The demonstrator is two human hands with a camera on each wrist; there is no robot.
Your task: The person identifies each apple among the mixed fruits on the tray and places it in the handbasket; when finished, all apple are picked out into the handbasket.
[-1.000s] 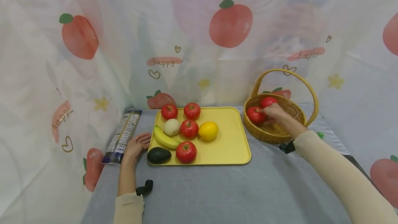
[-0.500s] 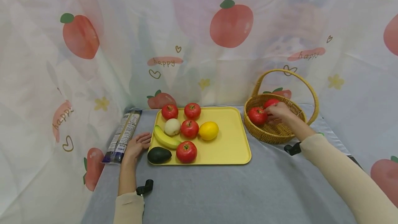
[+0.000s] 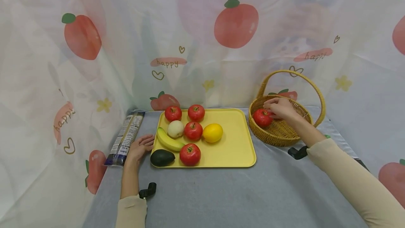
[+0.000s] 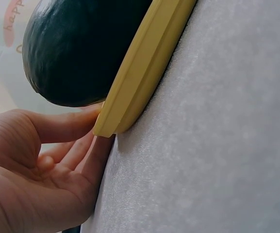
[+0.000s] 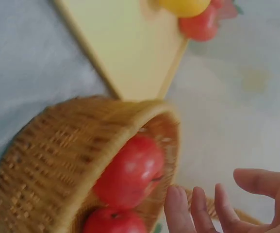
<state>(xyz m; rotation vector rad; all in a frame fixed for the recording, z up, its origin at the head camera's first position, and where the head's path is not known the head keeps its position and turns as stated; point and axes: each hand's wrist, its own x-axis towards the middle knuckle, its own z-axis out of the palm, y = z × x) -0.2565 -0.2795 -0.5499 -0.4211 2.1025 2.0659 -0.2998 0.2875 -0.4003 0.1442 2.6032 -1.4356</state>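
Note:
My left hand (image 3: 139, 149) is at the left edge of the yellow tray (image 3: 235, 150). In the left wrist view its thumb and fingers pinch the tray's rim (image 4: 130, 92), close by a dark green avocado (image 4: 81, 48). Over the wicker basket (image 3: 273, 139) is my right hand (image 3: 281, 108), holding nothing, its fingers spread apart in the right wrist view. Below it a red apple (image 3: 262, 118) lies in the basket. The right wrist view shows that apple (image 5: 132, 170) and a second one (image 5: 114, 222), which my hand hides in the head view.
The tray also bears several red apples (image 3: 190, 154), a banana (image 3: 169, 140), a pale round fruit (image 3: 175, 129) and a lemon (image 3: 213, 132). Long plastic packets (image 3: 126, 138) lie left of it. The basket's tall handle (image 3: 319, 97) arches beside my right hand; a printed curtain (image 3: 196, 76) hangs behind.
My right hand has let go of the front apple in the basket and moved up and back, now covering the rear apple in the head view. The left hand has stayed at the tray.

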